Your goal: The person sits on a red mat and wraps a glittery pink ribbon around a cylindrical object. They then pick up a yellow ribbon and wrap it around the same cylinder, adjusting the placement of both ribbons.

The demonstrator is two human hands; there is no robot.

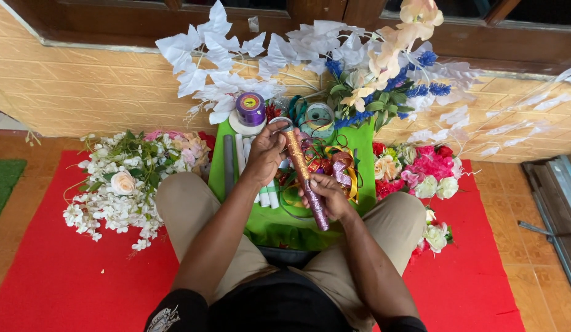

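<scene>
I sit cross-legged on a red mat (70, 276) and hold a long tube (304, 178) wrapped in glittery ribbon, gold toward its top and purple toward its bottom. My left hand (267, 150) pinches the upper end of the tube. My right hand (325, 193) grips the lower part. Below the tube lies a green cloth (267, 224) with white and grey tubes (243, 154) and a tangle of coloured ribbons (335, 166).
A purple ribbon spool (250, 109) and tape rolls (319, 117) stand at the cloth's far end. White artificial flowers (116, 184) lie at left, pink and cream ones (421, 169) at right. White leaf sprays (218, 67) lean on the tiled wall.
</scene>
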